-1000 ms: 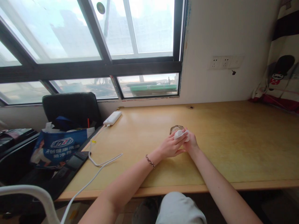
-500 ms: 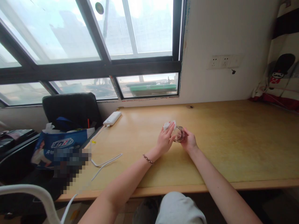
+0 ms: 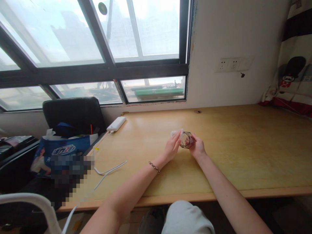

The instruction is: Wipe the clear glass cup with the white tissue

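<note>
While the right hand grips the glass vessel over the table, the left hand, fingers straight, holds a white tissue beside it, so work seems under way, the remainder unclear.

The one camera sits on the person's head. It looks forward and down, over a leg at the bottom, onto the surface. The left hand and right hand show small, just below the middle. The view is very wide. It takes in a window at the top left, a wall behind, and a patterned cloth at the right edge. The leg is close; the wall is farther off.
</note>
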Available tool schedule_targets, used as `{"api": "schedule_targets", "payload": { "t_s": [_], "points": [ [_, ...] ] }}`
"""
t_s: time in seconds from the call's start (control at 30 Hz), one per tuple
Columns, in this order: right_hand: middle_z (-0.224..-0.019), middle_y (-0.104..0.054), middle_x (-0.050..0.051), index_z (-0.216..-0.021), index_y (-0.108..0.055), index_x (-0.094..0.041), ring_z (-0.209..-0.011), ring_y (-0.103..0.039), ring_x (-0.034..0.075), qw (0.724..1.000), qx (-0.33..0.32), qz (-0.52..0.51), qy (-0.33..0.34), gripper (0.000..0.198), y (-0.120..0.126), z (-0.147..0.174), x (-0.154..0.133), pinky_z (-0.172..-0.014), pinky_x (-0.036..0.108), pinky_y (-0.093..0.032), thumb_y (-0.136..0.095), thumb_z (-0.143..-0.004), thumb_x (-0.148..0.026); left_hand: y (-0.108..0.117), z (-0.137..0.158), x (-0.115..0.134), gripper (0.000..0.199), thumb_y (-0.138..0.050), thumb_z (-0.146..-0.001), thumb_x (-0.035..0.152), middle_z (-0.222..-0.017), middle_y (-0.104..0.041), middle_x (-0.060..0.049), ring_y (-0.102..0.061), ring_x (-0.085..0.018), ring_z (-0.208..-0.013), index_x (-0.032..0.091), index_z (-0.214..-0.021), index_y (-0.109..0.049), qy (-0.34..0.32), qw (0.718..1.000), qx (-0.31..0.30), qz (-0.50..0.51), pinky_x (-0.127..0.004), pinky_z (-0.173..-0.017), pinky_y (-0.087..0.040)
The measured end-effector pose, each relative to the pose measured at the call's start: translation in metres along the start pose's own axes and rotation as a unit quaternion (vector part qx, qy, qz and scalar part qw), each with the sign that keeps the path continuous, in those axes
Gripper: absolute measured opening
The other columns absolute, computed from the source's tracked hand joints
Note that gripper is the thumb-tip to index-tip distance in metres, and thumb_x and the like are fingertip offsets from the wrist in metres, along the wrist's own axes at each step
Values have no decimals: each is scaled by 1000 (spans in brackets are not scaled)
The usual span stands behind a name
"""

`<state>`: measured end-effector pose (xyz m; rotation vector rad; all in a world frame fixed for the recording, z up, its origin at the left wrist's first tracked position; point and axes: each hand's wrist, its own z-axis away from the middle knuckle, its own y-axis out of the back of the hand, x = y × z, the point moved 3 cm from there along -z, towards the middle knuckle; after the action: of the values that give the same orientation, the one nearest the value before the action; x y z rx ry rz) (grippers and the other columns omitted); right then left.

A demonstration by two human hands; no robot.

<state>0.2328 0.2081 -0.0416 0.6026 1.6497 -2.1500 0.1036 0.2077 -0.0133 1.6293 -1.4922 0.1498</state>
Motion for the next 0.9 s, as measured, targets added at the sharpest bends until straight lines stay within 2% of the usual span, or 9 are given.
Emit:
{"api": "schedule_targets", "payload": {
  "t_s": [0.13,0.27,0.33,0.4,0.53,0.67,0.8,0.9],
  "points": [
    [-54,-59,-1,-64,-55,-16,-45,-53,10,1000,-24,7,-16,20,-1,1,5,-42,20,-43,-44,-80,-21,2,0,11,50,-27,-86,36,-136,-26,-11,-22,-21,-126,16,-132,-22,-95,984,-49,-141,-38,-102,-23],
    [-70,-65,3,-74,-59,-15,-61,-60,13,999,-39,4,2,21,-3,3,2,-53,23,-48,-41,-80,-23,-3,3,26,63,-29,-83,47,-136,-24,-12,-14,-23,-127,11,-133,-17,-209,932,-131,-266,-41,-104,-15],
    [-74,-66,5,-76,-61,-14,-67,-61,15,999,-42,7,5,24,-4,4,0,-60,26,-49,-40,-81,-24,-5,4,29,65,-29,-82,50,-136,-26,-12,-14,-23,-128,11,-133,-18,-234,914,-147,-299,-41,-104,-12],
    [-75,-66,6,-76,-61,-13,-68,-61,15,999,-42,-3,9,25,-5,5,-1,-62,26,-49,-39,-81,-23,-4,3,29,63,-29,-82,49,-135,-27,-11,-14,-22,-127,11,-132,-19,-218,914,-130,-317,-41,-104,-12],
    [-64,-64,2,-71,-60,-15,-56,-59,12,999,-28,-22,12,23,-2,1,-1,-56,23,-49,-40,-81,-21,3,0,19,56,-29,-84,42,-136,-25,-11,-16,-21,-127,14,-132,-20,-129,934,-68,-326,-42,-103,-16],
    [-63,-63,1,-71,-59,-16,-55,-58,12,999,-8,-22,34,22,6,-6,-5,-52,23,-48,-41,-82,-22,1,0,9,52,-29,-85,38,-135,-27,-12,-19,-20,-127,13,-131,-23,-83,945,-56,-310,-42,-102,-20],
    [-67,-64,-1,-72,-58,-17,-56,-58,11,996,7,-46,82,21,13,-11,-13,-51,23,-47,-39,-82,-21,-5,2,7,54,-28,-85,38,-134,-29,-13,-23,-20,-125,11,-131,-22,-85,947,-70,-300,-41,-101,-24],
    [-64,-64,-1,-71,-57,-18,-54,-57,11,994,14,-55,92,22,16,-12,-16,-49,22,-46,-39,-82,-22,-8,4,14,58,-29,-84,43,-134,-28,-15,-19,-22,-126,10,-131,-22,-139,937,-94,-305,-42,-101,-24]
  ]
}}
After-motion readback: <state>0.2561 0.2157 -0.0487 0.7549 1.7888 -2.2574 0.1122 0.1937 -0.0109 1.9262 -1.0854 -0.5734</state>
